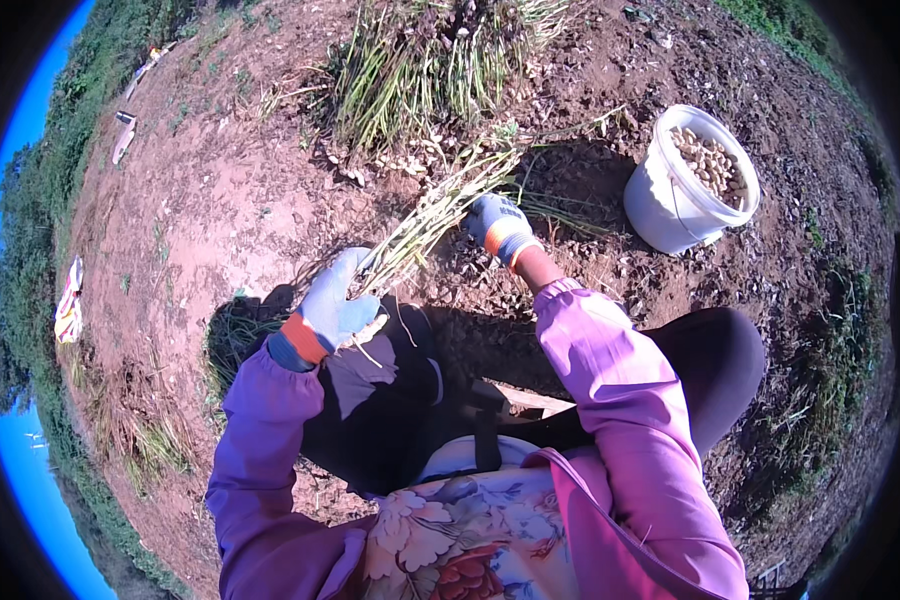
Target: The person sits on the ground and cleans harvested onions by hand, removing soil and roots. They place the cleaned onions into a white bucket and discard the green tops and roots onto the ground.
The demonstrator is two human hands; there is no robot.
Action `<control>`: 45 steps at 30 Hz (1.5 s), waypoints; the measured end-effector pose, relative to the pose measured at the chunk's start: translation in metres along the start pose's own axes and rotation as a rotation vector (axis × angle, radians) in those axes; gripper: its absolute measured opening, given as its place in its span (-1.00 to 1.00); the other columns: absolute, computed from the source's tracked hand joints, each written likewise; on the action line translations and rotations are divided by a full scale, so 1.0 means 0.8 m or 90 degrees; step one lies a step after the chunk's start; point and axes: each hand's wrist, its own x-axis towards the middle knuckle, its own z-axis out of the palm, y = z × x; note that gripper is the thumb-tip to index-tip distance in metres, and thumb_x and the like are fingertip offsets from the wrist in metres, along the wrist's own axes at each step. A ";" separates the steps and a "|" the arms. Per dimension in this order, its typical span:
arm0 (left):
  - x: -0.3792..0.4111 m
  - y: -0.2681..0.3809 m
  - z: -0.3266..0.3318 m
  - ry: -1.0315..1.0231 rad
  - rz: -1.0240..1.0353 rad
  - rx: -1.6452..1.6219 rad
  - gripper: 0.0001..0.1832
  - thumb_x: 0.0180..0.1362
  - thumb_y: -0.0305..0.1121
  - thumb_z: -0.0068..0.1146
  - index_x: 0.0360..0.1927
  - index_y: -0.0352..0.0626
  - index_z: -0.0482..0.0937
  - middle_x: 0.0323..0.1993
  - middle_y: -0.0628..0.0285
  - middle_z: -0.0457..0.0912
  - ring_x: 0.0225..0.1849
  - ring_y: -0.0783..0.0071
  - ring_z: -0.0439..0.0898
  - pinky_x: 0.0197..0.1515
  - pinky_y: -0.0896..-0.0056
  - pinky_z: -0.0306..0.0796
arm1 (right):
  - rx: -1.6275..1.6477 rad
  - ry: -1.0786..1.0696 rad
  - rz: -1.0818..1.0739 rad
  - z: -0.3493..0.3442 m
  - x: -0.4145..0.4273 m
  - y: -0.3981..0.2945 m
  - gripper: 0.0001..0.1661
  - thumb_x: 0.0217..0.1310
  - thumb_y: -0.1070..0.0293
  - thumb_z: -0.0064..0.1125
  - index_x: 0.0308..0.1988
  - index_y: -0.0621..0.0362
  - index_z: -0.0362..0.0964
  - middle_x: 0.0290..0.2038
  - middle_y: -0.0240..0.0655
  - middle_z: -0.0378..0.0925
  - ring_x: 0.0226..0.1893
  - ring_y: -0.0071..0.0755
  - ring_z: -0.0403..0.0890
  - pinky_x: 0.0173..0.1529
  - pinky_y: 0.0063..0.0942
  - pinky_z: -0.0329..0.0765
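Note:
My left hand (335, 304), in a grey-blue work glove with an orange cuff, is closed around the near end of a bundle of peanut plant stems (442, 214). The stems slant away up and to the right. My right hand (499, 225), in a similar glove, is at the right side of the bundle; its fingers are partly hidden, and whether it grips stems cannot be told. A white plastic bucket (656, 199) stands to the right, holding many peanuts in the shell (709, 165). Beyond my hands lies a large pile of peanut plants (420, 82), with loose pods along its near edge.
Brown soil (217, 180) with dry leaves surrounds me. More pulled plants (232, 341) lie beside my left forearm, and another heap (146, 435) is farther left. A coloured bag or cloth (69, 304) lies at the far left. My bent knee (720, 367) is below the bucket.

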 end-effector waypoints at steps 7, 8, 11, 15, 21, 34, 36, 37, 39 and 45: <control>-0.012 0.002 0.014 -0.005 -0.089 -0.070 -0.54 -0.10 -0.58 -0.03 -0.03 -0.27 0.28 -0.27 0.28 0.40 -0.25 0.61 0.36 -0.13 0.52 0.34 | -0.059 -0.014 0.060 -0.018 0.000 0.008 -0.72 -0.01 0.35 -0.02 -0.30 0.21 0.54 -0.24 -0.02 0.54 -0.21 -0.01 0.57 -0.13 -0.24 0.50; -0.016 -0.003 0.012 -0.010 -0.031 0.002 -0.50 -0.09 -0.58 -0.03 0.02 -0.28 0.25 -0.26 0.26 0.41 -0.24 0.62 0.37 -0.14 0.56 0.34 | -0.084 -0.029 0.077 -0.019 0.002 0.009 -0.72 -0.02 0.36 -0.01 -0.29 0.18 0.55 -0.22 -0.03 0.54 -0.19 -0.01 0.57 -0.12 -0.24 0.50; -0.027 0.011 0.016 -0.043 -0.111 -0.210 -0.43 -0.07 -0.58 -0.05 0.11 -0.28 0.19 -0.23 0.22 0.41 -0.31 0.57 0.46 -0.29 0.56 0.42 | -0.094 0.069 0.000 0.003 0.016 0.065 -0.74 -0.03 0.36 0.02 -0.30 0.18 0.55 -0.20 -0.04 0.54 -0.18 -0.05 0.57 -0.10 -0.27 0.50; -0.064 0.043 0.018 0.009 -0.184 -0.270 -0.43 -0.01 -0.59 -0.12 0.16 -0.27 0.16 -0.44 0.22 0.46 -0.62 0.62 0.41 -0.59 0.61 0.28 | 0.010 0.003 0.080 -0.034 -0.001 0.071 -0.73 -0.06 0.29 0.13 -0.33 0.22 0.51 -0.24 -0.02 0.54 -0.16 -0.04 0.56 -0.10 -0.23 0.46; -0.091 0.047 0.002 0.018 -0.293 -0.182 -0.39 -0.13 -0.63 -0.04 0.13 -0.25 0.26 -0.30 0.27 0.47 -0.44 0.59 0.44 -0.40 0.61 0.33 | -0.100 0.152 0.016 -0.009 0.006 0.062 -0.79 -0.05 0.42 0.04 -0.31 0.00 0.50 -0.24 -0.12 0.51 -0.16 -0.03 0.53 -0.10 -0.26 0.46; -0.128 -0.001 -0.040 0.318 -0.111 -0.438 -0.43 0.02 -0.29 0.10 0.13 -0.25 0.29 -0.45 0.19 0.53 -0.47 0.40 0.57 -0.44 0.35 0.53 | 0.106 0.399 -0.074 0.008 0.044 0.132 -0.11 -0.12 0.38 0.34 0.19 0.16 0.03 0.03 -0.08 0.30 0.02 -0.09 0.37 0.07 -0.32 0.36; -0.107 -0.045 -0.043 0.212 -0.064 -0.668 -0.61 0.09 -0.27 0.07 -0.05 -0.25 0.38 -0.52 0.23 0.49 -0.53 0.39 0.54 -0.46 0.30 0.55 | 0.056 0.363 -0.016 -0.009 0.035 0.091 0.01 -0.16 0.33 0.35 0.23 0.09 -0.10 0.12 0.02 0.15 0.08 0.06 0.28 0.11 -0.25 0.34; -0.104 -0.067 -0.052 0.068 -0.026 -0.858 -0.75 0.11 -0.34 0.05 -0.18 -0.25 0.43 -0.55 0.28 0.46 -0.56 0.39 0.53 -0.46 0.33 0.55 | 0.066 0.323 0.020 -0.017 0.025 0.058 -0.06 -0.14 0.28 0.34 0.21 0.07 -0.01 0.12 0.04 0.15 0.04 0.10 0.33 0.09 -0.26 0.37; -0.035 -0.004 -0.007 0.240 -0.062 -0.718 -0.72 0.18 -0.18 -0.03 -0.29 -0.21 0.46 -0.51 0.21 0.50 -0.51 0.31 0.55 -0.45 0.18 0.56 | -0.006 0.264 0.076 -0.041 0.007 0.036 -0.15 -0.05 0.24 0.25 0.20 0.02 -0.01 0.18 0.14 0.05 0.04 0.23 0.33 0.06 -0.18 0.38; 0.036 0.012 0.012 0.084 0.020 -0.858 -0.67 0.20 -0.14 -0.06 -0.23 -0.24 0.46 -0.46 0.15 0.53 -0.46 0.33 0.55 -0.46 0.28 0.55 | 0.414 0.034 -0.210 -0.055 -0.044 -0.081 -0.74 0.18 0.42 0.06 -0.11 0.26 0.38 -0.32 -0.45 0.51 -0.31 -0.66 0.46 -0.18 -0.69 0.42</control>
